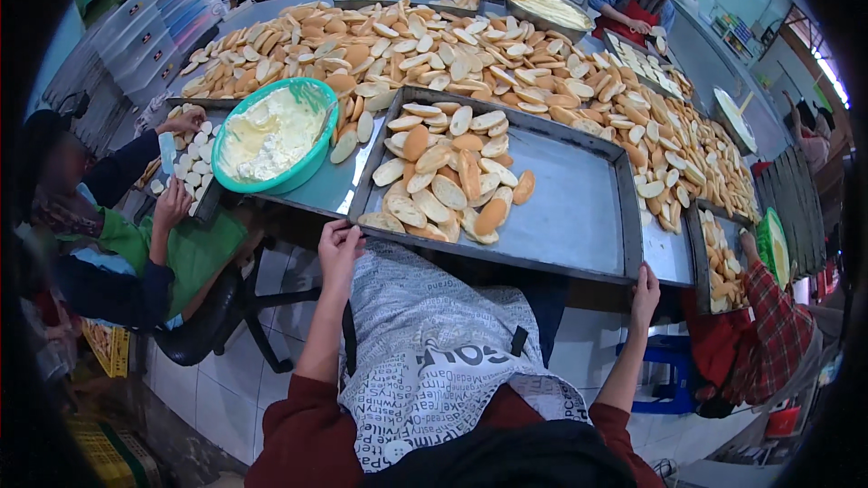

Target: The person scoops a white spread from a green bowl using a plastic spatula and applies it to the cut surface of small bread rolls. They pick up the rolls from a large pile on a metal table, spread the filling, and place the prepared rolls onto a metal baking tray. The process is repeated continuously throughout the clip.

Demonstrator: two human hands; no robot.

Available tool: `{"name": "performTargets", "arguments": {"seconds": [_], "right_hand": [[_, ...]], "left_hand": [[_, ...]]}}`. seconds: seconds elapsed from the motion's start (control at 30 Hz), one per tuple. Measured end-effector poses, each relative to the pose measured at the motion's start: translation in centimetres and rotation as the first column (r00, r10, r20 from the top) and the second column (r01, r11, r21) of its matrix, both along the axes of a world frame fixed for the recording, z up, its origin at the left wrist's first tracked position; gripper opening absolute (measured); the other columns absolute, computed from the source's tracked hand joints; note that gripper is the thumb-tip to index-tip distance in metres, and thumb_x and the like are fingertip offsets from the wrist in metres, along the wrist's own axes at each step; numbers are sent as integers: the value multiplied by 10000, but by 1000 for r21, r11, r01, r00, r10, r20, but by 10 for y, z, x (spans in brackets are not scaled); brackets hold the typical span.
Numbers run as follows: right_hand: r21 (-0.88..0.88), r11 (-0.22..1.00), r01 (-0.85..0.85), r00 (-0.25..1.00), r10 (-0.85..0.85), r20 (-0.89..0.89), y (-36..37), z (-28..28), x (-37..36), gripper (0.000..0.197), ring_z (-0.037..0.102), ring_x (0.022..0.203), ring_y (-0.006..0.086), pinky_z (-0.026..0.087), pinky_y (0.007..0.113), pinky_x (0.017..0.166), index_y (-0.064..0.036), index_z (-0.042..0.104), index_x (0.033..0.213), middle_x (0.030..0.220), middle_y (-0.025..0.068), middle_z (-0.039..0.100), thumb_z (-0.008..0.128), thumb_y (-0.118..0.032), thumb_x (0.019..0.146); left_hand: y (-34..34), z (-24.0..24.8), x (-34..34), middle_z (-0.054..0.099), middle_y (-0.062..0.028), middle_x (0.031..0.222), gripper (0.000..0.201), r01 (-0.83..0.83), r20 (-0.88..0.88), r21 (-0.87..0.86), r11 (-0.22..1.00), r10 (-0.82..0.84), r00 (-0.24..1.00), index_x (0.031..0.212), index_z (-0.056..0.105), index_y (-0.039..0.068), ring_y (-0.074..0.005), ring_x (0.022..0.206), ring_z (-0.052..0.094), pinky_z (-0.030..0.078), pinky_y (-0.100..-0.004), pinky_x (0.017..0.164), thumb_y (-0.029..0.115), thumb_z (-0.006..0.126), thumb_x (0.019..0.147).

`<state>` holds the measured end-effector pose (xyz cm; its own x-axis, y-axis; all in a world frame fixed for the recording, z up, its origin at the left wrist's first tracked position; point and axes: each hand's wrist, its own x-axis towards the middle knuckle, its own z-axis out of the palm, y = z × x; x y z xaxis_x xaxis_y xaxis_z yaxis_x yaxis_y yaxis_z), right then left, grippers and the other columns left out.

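Observation:
A wide metal baking tray lies in front of me at the table's edge. Sliced bread halves are heaped in its left part, some cut side up and some crust up; bare metal shows on its right. My left hand grips the tray's near left corner, fingers curled over the rim. At the near right corner, my right hand is closed on the rim. Left of the tray stands a green bowl of pale cream, a utensil handle leaning at its far rim.
A big pile of bread halves covers the table behind the tray. Co-workers sit at left and right, another stands far right. A second cream bowl is at the back. A blue stool is below right.

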<state>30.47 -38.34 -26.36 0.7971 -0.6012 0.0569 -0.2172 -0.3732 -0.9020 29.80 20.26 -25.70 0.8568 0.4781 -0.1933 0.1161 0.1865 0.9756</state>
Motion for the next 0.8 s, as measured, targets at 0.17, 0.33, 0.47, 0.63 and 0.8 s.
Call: {"name": "performTargets", "arguments": {"seconds": [0.17, 0.33, 0.47, 0.63, 0.8], "right_hand": [[-62, 994, -95, 994, 99, 55, 15, 9, 9, 367, 554, 1025, 180, 420, 288, 897, -35, 586, 1206, 1185, 126, 582, 556, -251, 911], [-158, 981, -114, 984, 133, 122, 44, -12, 20, 382, 532, 1025, 178, 424, 287, 880, -76, 592, 1210, 1235, 98, 533, 604, -256, 874], [-238, 963, -123, 986, 147, 85, 59, -9, 31, 374, 548, 954, 190, 433, 297, 868, -93, 612, 1184, 1167, 107, 544, 631, -233, 838], [-261, 961, -87, 989, 114, 90, 60, -10, 35, 372, 540, 973, 202, 430, 305, 881, -106, 622, 1176, 1164, 99, 539, 644, -204, 817], [-161, 980, -117, 984, 137, 117, 60, -7, 31, 388, 531, 1008, 212, 421, 316, 898, -106, 614, 1187, 1177, 107, 535, 644, -210, 815]], "left_hand": [[1, 1, 8, 623, -62, 907, 241, -114, -11, -23, 993, 114, 993, 1071, 468, 72, -128, 782, 614, 495, -236, 602, 115, 599, 874], [11, -4, 15, 630, -79, 936, 292, -164, -19, 15, 986, 165, 986, 1113, 440, 86, -153, 803, 622, 494, -257, 631, 101, 582, 859], [9, 8, 7, 607, -101, 1024, 381, -103, -79, 45, 994, 106, 991, 1240, 393, 89, -177, 899, 605, 499, -288, 720, 158, 540, 896], [13, 9, -12, 610, -87, 1060, 428, 29, -78, 66, 997, -24, 997, 1313, 404, 111, -160, 933, 587, 480, -292, 775, 212, 541, 920], [8, 4, -24, 602, -77, 1088, 429, 0, -50, 85, 996, 4, 999, 1316, 431, 116, -158, 959, 574, 465, -296, 809, 242, 548, 923]]}}
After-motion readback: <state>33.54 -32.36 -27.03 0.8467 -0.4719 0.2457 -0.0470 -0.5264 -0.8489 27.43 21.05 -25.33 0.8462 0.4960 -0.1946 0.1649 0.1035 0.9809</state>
